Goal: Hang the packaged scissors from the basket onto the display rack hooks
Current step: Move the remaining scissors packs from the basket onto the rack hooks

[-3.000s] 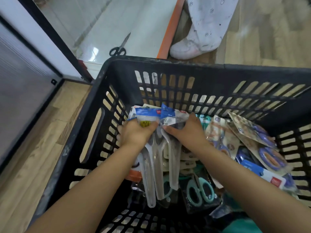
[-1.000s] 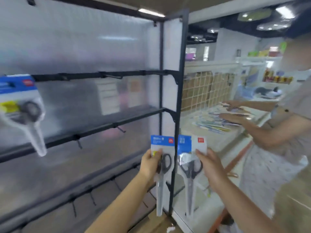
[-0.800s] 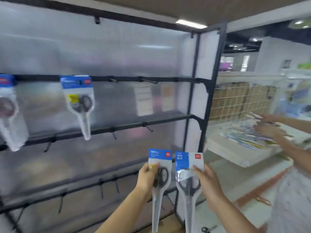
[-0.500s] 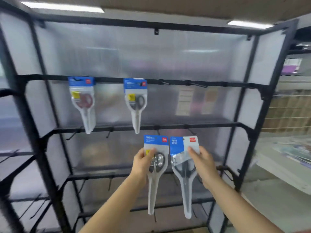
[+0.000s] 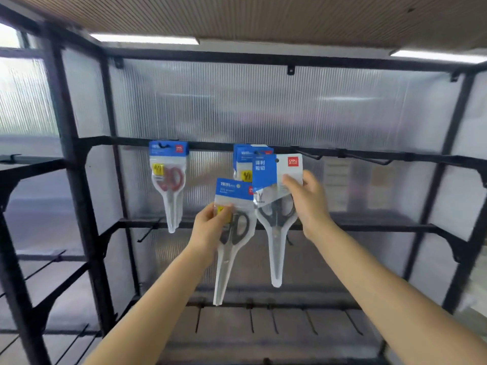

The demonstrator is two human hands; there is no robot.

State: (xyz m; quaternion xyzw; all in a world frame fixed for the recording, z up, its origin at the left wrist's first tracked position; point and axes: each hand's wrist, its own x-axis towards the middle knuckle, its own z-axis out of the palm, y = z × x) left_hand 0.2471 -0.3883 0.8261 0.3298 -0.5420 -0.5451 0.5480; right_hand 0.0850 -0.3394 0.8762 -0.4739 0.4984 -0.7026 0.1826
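My right hand (image 5: 307, 204) pinches a packaged pair of black scissors (image 5: 275, 227) by its blue-and-white card, raised to the top rail (image 5: 210, 145) of the black display rack, right in front of a pack hanging there (image 5: 243, 159). My left hand (image 5: 210, 227) grips a second packaged pair of black scissors (image 5: 232, 233) lower down and to the left, away from the rail. Another pack with red-handled scissors (image 5: 168, 180) hangs on a hook further left. The basket is out of view.
Bare hooks (image 5: 379, 160) stick out of the top rail to the right. More bare hooks line the middle rail (image 5: 147, 230) and the lower rail (image 5: 276, 320). Translucent ribbed panels (image 5: 263, 101) back the rack. Black uprights (image 5: 71, 180) frame it on the left.
I have stepped closer to the rack. My right hand has lifted its pack up to the top rail by the hanging pack. My left hand has risen a little with its pack.
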